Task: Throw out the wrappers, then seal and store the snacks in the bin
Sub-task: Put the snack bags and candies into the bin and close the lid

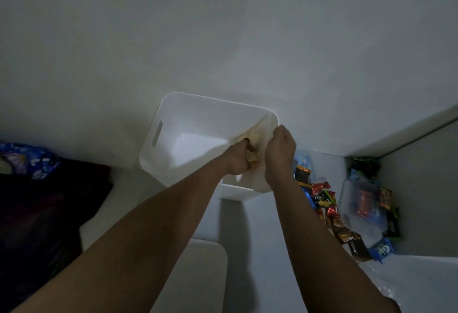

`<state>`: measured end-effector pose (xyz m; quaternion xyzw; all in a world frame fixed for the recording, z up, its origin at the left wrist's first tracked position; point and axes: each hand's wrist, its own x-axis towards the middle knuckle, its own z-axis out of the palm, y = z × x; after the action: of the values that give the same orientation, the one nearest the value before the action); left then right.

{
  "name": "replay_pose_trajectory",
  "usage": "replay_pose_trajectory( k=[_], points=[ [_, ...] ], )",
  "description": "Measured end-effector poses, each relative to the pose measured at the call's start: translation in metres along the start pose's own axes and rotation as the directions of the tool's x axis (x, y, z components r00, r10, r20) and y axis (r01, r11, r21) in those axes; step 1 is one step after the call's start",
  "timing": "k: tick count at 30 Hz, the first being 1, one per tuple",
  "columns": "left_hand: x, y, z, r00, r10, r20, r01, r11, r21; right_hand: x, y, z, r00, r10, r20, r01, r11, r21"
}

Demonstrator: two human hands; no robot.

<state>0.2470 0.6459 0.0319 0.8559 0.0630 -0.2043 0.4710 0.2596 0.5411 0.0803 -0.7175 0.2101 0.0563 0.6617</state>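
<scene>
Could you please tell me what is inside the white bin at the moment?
The white bin looks mostly bare inside, its floor showing. At its right side both hands, left hand and right hand, hold a yellowish snack bag. The hands cover the bag's lower part.

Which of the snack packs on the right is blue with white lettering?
The blue packet at the near end of the pile, beside the dark brown pack. The other packs nearby are red, brown or green.
</scene>
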Motion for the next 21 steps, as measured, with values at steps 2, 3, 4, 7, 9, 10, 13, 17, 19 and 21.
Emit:
replay_pose_trajectory(
  k=[2, 3, 4, 7, 9, 10, 13, 17, 19, 21],
  points=[
    [0.003, 0.0, 0.006, 1.0, -0.001, 0.017, 0.001, 1.0, -0.007, 0.0, -0.002, -0.01, 0.993, -0.112, -0.02, 0.111, 0.992, -0.063],
    [0.003, 0.001, 0.009, 1.0, 0.003, 0.003, -0.003, 1.0, 0.005, 0.003, -0.002, -0.015, 0.99, -0.135, -0.033, 0.132, 0.988, -0.08],
    [0.001, 0.004, 0.012, 1.0, -0.003, -0.03, 0.004, 0.999, 0.033, 0.003, -0.003, -0.022, 0.989, -0.139, -0.04, 0.135, 0.987, -0.086],
    [-0.004, 0.012, 0.013, 0.995, 0.003, -0.102, -0.002, 1.0, 0.013, 0.005, -0.005, -0.039, 0.99, -0.137, -0.032, 0.134, 0.987, -0.087],
    [-0.013, 0.023, 0.014, 0.989, 0.033, -0.146, -0.021, 0.996, 0.083, 0.003, -0.004, -0.055, 0.99, -0.138, -0.023, 0.136, 0.988, -0.067],
    [-0.019, 0.031, 0.016, 0.984, 0.05, -0.174, -0.029, 0.992, 0.12, 0.0, -0.004, -0.064, 0.99, -0.142, -0.015, 0.141, 0.988, -0.068],
    [-0.035, 0.058, 0.028, 0.948, 0.109, -0.301, -0.066, 0.987, 0.149, -0.003, 0.0, -0.097, 0.986, -0.168, -0.003, 0.167, 0.983, -0.078],
    [-0.057, 0.101, 0.059, 0.841, 0.306, -0.447, -0.18, 0.936, 0.302, -0.01, 0.0, -0.153, 0.975, -0.22, 0.018, 0.221, 0.973, -0.065],
    [-0.068, 0.126, 0.085, 0.814, 0.35, -0.463, -0.196, 0.917, 0.347, -0.01, 0.004, -0.19, 0.967, -0.254, 0.019, 0.255, 0.963, -0.084],
    [-0.078, 0.146, 0.117, 0.817, 0.36, -0.45, -0.206, 0.911, 0.356, -0.007, 0.017, -0.232, 0.968, -0.246, 0.044, 0.25, 0.959, -0.137]
  ],
)
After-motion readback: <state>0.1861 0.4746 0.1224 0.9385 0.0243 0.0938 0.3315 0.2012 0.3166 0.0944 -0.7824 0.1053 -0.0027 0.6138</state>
